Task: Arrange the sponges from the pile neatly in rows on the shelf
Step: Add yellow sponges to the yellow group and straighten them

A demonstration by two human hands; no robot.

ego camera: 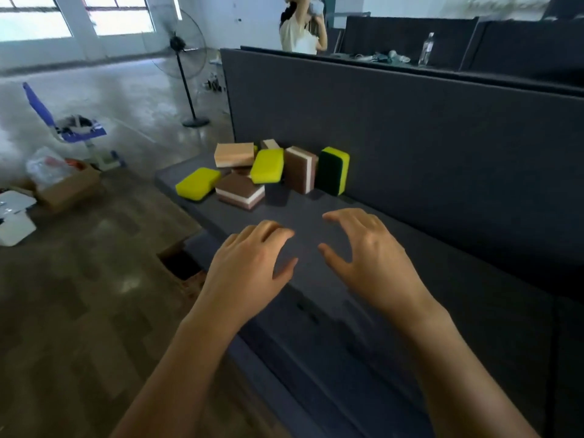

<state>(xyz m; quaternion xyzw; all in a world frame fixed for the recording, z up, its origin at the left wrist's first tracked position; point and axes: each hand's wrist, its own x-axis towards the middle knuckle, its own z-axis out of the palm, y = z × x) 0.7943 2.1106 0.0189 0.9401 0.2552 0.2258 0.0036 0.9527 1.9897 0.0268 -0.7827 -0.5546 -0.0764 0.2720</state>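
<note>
Sponges (249, 172) sit in a loose heap at the far end of the dark grey shelf (316, 213), up at 11 o'clock from the hands, and what a mixed bunch. At the heap's 9 o'clock edge a yellow sponge (197, 184) lies flat. Just beside it at 3 o'clock there's a brown-and-white layered sponge (240, 190), also flat, its stripes showing on the side. Behind those, at 12 o'clock, a tan sponge (234, 154) perches on top of the others, and a second yellow sponge (268, 165) leans tilted against its neighbours. Over at 3 o'clock two stand upright on edge, side by side near the back panel (410, 137): a second layered sponge (299, 173), then a green-and-yellow sponge (333, 174) with its dark scouring face turned outward. Both hands are well apart from the heap, palms down over bare shelf. The left hand (249, 263) has its fingers loosely curled and holds nothing. The right hand (369, 251), at its 3 o'clock, is spread wider, thumb out, fingers arched, also holding nothing. Whether the fingertips touch the shelf, I cannot tell. A standing fan (183, 45) is out at 11 o'clock on the floor
</note>
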